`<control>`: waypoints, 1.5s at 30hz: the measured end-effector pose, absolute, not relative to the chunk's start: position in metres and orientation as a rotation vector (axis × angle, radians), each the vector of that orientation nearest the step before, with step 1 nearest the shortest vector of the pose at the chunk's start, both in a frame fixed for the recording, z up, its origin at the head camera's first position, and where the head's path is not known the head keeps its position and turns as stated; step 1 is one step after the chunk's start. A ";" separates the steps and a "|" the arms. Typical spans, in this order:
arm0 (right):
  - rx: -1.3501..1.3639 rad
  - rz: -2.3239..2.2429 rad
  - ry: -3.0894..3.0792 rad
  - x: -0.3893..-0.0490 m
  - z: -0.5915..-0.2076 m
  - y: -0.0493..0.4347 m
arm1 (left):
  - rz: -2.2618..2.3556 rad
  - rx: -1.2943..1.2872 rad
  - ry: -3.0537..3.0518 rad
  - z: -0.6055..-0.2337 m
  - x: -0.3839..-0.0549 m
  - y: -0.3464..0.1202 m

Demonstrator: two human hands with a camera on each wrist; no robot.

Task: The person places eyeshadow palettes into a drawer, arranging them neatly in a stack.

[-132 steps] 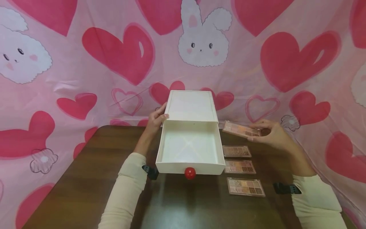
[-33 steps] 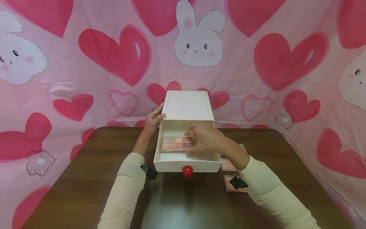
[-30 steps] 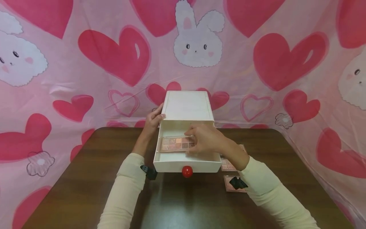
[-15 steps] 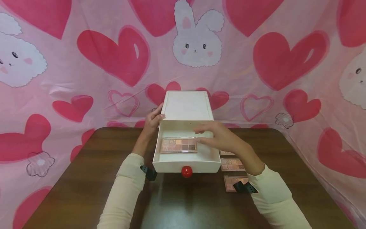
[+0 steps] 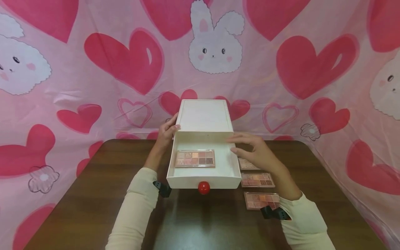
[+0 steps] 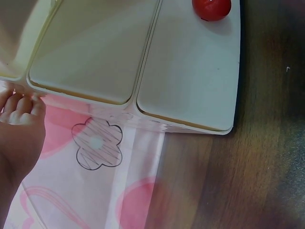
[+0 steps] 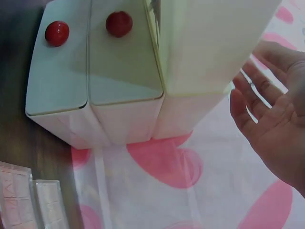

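A white drawer unit (image 5: 204, 114) stands at the back of the table, its top drawer (image 5: 184, 182) pulled out toward me by a red knob (image 5: 204, 188). Inside that drawer, toward the left, lies an eyeshadow palette (image 5: 195, 158) with a clear lid. My left hand (image 5: 165, 135) grips the unit's left side, thumb at the top front corner; the left wrist view shows its curled fingers (image 6: 21, 107) at the side edge. Just past the drawer's right wall hovers my right hand (image 5: 257, 151), fingers spread and holding nothing.
Three more eyeshadow palettes lie in a column on the table right of the unit: a far palette (image 5: 247, 163) partly hidden, a middle palette (image 5: 257, 180) and a near palette (image 5: 261, 200). Two closed drawers with red knobs (image 7: 57, 33) sit below. A pink heart-print cloth (image 5: 125, 62) hangs behind.
My right hand carried the palette from the right into the drawer, let go of it there, and has drawn back right past the drawer wall. My left hand has stayed on the unit.
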State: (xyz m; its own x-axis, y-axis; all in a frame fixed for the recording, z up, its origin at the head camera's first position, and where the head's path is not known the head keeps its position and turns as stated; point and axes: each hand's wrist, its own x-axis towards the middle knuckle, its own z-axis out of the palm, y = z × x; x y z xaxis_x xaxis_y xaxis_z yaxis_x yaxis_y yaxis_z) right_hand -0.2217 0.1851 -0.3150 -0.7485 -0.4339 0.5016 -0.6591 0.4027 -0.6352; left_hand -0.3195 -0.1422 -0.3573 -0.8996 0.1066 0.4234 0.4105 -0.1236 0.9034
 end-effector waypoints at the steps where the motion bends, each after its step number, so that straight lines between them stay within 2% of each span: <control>1: 0.970 1.309 -2.381 -0.222 -0.317 0.188 | -2.135 -0.581 -1.921 -0.357 -0.320 -0.142; 5: 0.958 1.459 -2.318 -0.227 -0.323 0.199 | -2.139 -0.589 -1.928 -0.357 -0.319 -0.143; 12: 0.780 1.609 -2.362 -0.238 -0.336 0.224 | -2.141 -0.569 -1.941 -0.358 -0.320 -0.143; 24: 0.509 1.615 -2.418 -0.264 -0.375 0.269 | -2.159 -0.585 -1.925 -0.357 -0.320 -0.145; 32: 0.235 1.462 -2.706 -0.272 -0.395 0.297 | -2.165 -0.578 -1.945 -0.357 -0.320 -0.145; 45: 0.238 1.290 -2.910 -0.286 -0.440 0.319 | -2.132 -0.580 -1.979 -0.355 -0.317 -0.145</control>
State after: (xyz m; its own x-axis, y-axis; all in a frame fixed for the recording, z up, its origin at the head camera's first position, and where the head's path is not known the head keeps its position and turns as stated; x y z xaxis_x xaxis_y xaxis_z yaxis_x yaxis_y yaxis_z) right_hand -0.2857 0.3188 -0.4397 -0.9876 -0.1563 0.0145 -0.1156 0.6624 -0.7402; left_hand -0.3173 -0.1455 -0.3545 -0.9088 0.1335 0.3953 0.3843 -0.1012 0.9176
